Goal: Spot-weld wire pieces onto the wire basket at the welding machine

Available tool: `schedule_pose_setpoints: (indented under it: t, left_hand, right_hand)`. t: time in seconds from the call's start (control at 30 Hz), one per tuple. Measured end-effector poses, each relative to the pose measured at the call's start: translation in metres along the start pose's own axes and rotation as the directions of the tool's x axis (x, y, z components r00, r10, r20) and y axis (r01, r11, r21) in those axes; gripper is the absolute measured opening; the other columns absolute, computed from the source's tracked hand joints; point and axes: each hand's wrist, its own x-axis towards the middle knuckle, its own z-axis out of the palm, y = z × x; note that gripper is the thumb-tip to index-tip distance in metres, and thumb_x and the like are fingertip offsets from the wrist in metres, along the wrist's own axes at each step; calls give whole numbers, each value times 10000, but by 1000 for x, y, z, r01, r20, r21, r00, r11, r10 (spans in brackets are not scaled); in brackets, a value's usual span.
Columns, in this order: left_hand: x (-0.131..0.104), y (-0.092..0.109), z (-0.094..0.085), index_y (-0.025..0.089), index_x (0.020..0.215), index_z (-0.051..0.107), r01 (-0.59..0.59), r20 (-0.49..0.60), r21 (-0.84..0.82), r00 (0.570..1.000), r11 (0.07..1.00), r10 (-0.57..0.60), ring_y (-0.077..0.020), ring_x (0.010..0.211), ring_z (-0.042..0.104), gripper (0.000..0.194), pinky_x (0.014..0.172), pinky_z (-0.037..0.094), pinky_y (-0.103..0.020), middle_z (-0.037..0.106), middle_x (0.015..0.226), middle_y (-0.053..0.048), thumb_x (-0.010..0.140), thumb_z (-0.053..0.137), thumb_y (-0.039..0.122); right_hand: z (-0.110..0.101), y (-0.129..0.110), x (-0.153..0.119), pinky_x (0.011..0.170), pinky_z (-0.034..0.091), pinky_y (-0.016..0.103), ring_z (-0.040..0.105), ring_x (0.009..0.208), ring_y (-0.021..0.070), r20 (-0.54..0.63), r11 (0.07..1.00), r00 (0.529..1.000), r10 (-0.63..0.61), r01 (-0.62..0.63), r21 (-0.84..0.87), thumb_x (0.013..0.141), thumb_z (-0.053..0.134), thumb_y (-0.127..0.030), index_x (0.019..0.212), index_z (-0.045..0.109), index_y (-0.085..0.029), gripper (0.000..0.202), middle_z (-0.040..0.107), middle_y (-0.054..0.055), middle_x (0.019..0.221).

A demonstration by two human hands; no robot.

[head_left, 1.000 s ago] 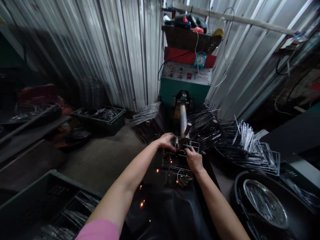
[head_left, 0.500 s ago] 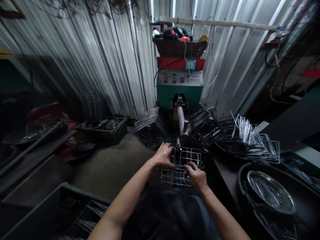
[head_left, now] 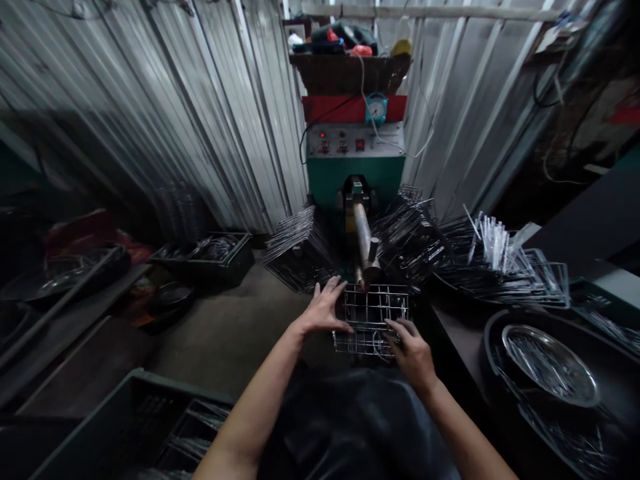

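A wire rack (head_left: 377, 308) of shiny crossing rods sits tilted below the arm and tip of a welding machine (head_left: 367, 240), in front of my dark-covered lap. My left hand (head_left: 323, 312) is at its left side, fingers spread and raised off the wires, with the thumb reaching to a middle rod. At the right side, my right hand (head_left: 414, 350) has its fingertips and thumb around the rack's wires. The lower part of the rack lies in shadow, and what supports it is hidden.
Stacked wire panels (head_left: 300, 250) lean left of the machine, with more wire racks (head_left: 410, 243) to its right. A black tub (head_left: 493, 353) holds a metal bowl (head_left: 550, 367) of thin rods. A green crate (head_left: 125, 393) stands lower left. Corrugated metal wall (head_left: 225, 120) closes the back.
My left fingers have spread and lifted from the rack. My right hand has shifted right along it. The view has tilted down slightly, and the rack appears a little farther right and higher.
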Motion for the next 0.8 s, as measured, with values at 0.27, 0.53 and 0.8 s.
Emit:
schedule_pose_setpoints:
  t: [0.27,0.53,0.8]
  left_hand:
    - [-28,-62,56,221,1409,18,76,-37,-589,992,804,-121,-269,1349,150,1234,1101,124,-433,135,1480,-138,471,794,420]
    - [-19,-58,65,228,1406,-14,11,-76,-676,994,737,-84,-269,1313,266,1244,1086,202,-431,244,1445,-135,482,804,387]
    - [-27,-3,21,163,1394,162,-52,-4,-40,999,998,52,-320,1320,207,1185,1087,143,-490,276,1414,-171,437,770,506]
  right_hand:
    - [21,48,-79,723,534,326,629,854,248,137,876,925,354,-379,297,738,532,-521,935,639,-221,374,662,73,924]
    - [49,64,-105,591,520,279,641,704,245,205,714,804,557,-591,376,653,561,-584,771,683,-197,423,682,71,758]
    - [41,59,-94,641,501,299,628,710,250,207,637,775,597,-615,465,610,583,-581,728,671,-158,449,677,89,739]
